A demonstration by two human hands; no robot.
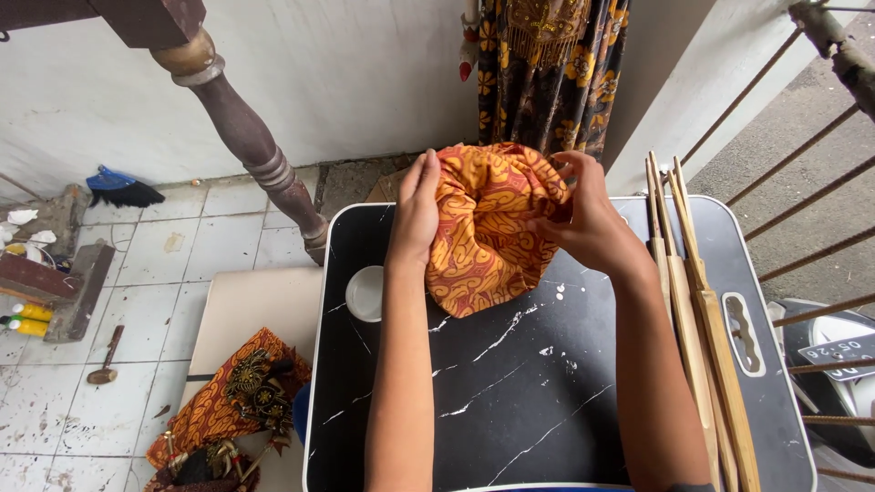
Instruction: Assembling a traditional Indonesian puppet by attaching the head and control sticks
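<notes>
From the head camera, an orange patterned cloth point(483, 232) stood bunched up at the far middle of a black marble-look table point(510, 383). The left hand point(416, 214) lay flat against the cloth's left side, fingers straight and close together, pressing rather than pinching. The right hand point(583, 219) gripped the cloth's upper right edge, its fingers curled and pinching a fold. A small white bowl point(365, 293) sat just beside the left wrist on the table. Several wooden sticks point(693, 319) lay along the table's right side. On the tiled floor to the left lay a hammer point(105, 357) and another orange cloth bundle point(228, 401)
</notes>
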